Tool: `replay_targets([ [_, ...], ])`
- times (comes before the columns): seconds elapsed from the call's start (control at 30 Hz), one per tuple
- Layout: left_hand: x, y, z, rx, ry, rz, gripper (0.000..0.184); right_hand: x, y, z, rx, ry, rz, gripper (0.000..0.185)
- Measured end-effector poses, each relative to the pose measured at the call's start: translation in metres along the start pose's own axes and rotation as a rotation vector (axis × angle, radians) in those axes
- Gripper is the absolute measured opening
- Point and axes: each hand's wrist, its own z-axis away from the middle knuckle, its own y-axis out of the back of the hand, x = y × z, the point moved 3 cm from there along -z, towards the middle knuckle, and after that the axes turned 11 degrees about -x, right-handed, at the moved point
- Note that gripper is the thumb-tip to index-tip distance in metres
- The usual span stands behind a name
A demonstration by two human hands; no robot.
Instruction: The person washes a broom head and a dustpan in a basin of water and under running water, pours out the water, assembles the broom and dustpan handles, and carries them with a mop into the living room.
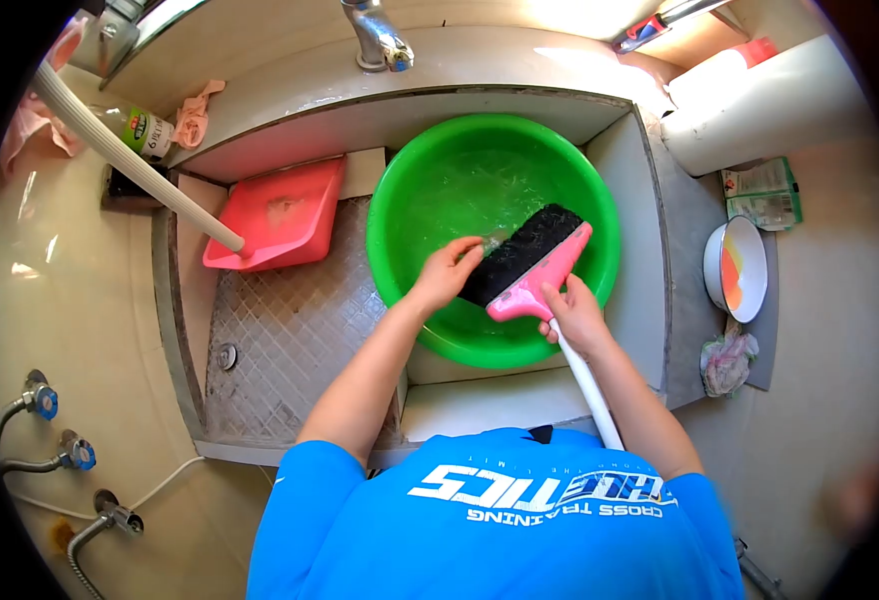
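Note:
A broom with a pink head (pixel 548 275), black bristles (pixel 526 252) and a white handle (pixel 588 385) lies slanted over the green basin (pixel 384 190), bristles toward the far left. My right hand (pixel 577 315) is closed around the broom where the head meets the handle. At the left edge of the bristles is my left hand (pixel 448 270), its fingers curled together. Something clear and shiny shows by the left fingertips; I cannot tell whether it is water or a held scrap. Rippled water (pixel 450 195) fills part of the basin.
The basin stands in a tiled sink (pixel 290 340) beside a pink dustpan (pixel 290 225) with a pale pole (pixel 130 140). A faucet (pixel 378 40) is behind. On the right ledge are a white enamel bowl (pixel 750 262), a crumpled plastic bag (pixel 729 362) and a green-white packet (pixel 763 195).

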Motion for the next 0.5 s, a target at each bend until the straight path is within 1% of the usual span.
replay_targets([
  [0.03, 0.003, -0.004, -0.003, -0.016, 0.01, 0.172, 0.039, -0.003, -0.003, 0.006, -0.017, 0.033, -0.025, 0.028],
  [0.07, 0.006, -0.008, -0.003, -0.015, 0.007, 0.17, 0.039, -0.005, -0.007, 0.012, -0.034, 0.064, -0.053, 0.028],
  [0.13, 0.019, -0.016, 0.0, -0.128, 0.217, 0.183, 0.038, -0.012, -0.012, 0.025, -0.06, 0.098, -0.104, 0.028],
  [0.17, 0.025, -0.016, 0.002, -0.131, 0.229, 0.105, 0.036, -0.014, -0.013, 0.032, -0.04, 0.114, -0.086, 0.028],
  [0.2, 0.024, -0.019, 0.003, -0.135, 0.228, 0.106, 0.036, -0.015, -0.014, 0.037, -0.02, 0.13, -0.068, 0.028],
  [0.27, 0.018, -0.021, 0.0, -0.01, 0.121, -0.044, 0.039, -0.012, -0.012, 0.044, -0.034, 0.109, -0.101, 0.029],
  [0.3, 0.023, -0.024, 0.002, 0.085, 0.0, -0.064, 0.041, -0.011, -0.013, 0.047, -0.052, 0.089, -0.135, 0.029],
  [0.33, 0.022, -0.025, 0.004, 0.086, 0.002, -0.063, 0.041, -0.009, -0.015, 0.051, -0.054, 0.087, -0.135, 0.029],
  [0.4, 0.027, -0.025, 0.008, 0.084, -0.037, -0.184, 0.039, -0.008, -0.019, 0.06, -0.013, 0.153, -0.102, 0.035],
  [0.43, 0.031, -0.026, 0.01, 0.085, -0.037, -0.234, 0.037, -0.008, -0.02, 0.064, -0.014, 0.149, -0.101, 0.035],
  [0.47, 0.033, -0.026, 0.01, 0.086, -0.033, -0.23, 0.037, -0.01, -0.021, 0.068, 0.019, 0.184, -0.067, 0.039],
  [0.5, 0.038, -0.025, 0.011, 0.088, -0.08, -0.317, 0.037, -0.012, -0.022, 0.072, 0.05, 0.218, -0.033, 0.044],
])
